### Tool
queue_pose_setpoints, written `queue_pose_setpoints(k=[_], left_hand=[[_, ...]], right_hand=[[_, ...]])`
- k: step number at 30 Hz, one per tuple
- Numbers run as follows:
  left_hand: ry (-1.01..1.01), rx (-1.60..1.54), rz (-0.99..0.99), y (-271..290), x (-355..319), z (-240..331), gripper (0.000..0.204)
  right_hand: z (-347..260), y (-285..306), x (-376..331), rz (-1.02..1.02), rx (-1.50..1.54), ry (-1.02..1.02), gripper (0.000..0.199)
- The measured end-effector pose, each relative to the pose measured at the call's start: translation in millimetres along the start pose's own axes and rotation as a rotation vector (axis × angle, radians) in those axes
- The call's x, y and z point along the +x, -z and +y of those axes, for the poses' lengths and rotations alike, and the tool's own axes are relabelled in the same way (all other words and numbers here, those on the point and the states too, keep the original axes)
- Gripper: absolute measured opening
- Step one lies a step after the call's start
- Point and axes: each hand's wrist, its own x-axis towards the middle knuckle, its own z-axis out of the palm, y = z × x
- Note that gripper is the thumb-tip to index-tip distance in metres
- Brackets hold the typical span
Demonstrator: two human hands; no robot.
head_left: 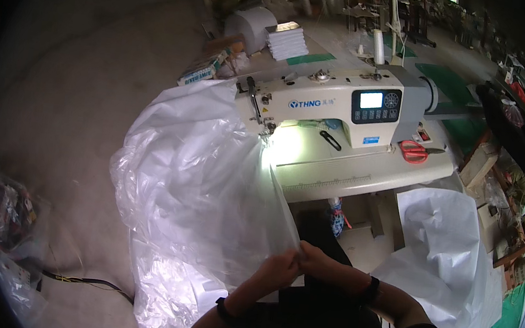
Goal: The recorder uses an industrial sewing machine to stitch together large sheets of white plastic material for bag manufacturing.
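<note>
A large sheet of translucent white plastic drapes over the left end of the table and hangs toward the floor. Its right edge runs from under the needle of a white sewing machine down to my hands. My left hand is closed on that edge near my lap. Right beside it, my right hand pinches the same edge. The two hands nearly touch, and the sheet is stretched between them and the needle. A lamp lights the needle area brightly.
Red-handled scissors and a small black thread snipper lie on the machine table. More white sheeting is heaped at the right. A thread cone stands behind the machine. Stacked white sheets sit farther back. Plastic bags lie at the left.
</note>
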Motion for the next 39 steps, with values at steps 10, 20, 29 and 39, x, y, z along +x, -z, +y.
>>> queue_pose_setpoints(k=[10,20,29,39], left_hand=[[-0.289,0.139,0.042,5.7,-54.1,46.1,0.011],[-0.274,0.216,0.258,27.1,-80.3,24.2,0.064],[-0.588,0.108,0.508,0.7,-37.6,22.6,0.019],[-0.649,0.149,0.397,0.4,-40.0,24.9,0.023]], right_hand=[[-11.2,-0.3,-32.4,-0.043,0.437,0.076,0.033],[-30.5,3.2,-53.1,0.105,0.299,0.150,0.028],[-36.2,4.4,-58.3,0.092,0.390,0.232,0.024],[-29.5,12.9,-49.3,0.225,-0.408,0.688,0.021]])
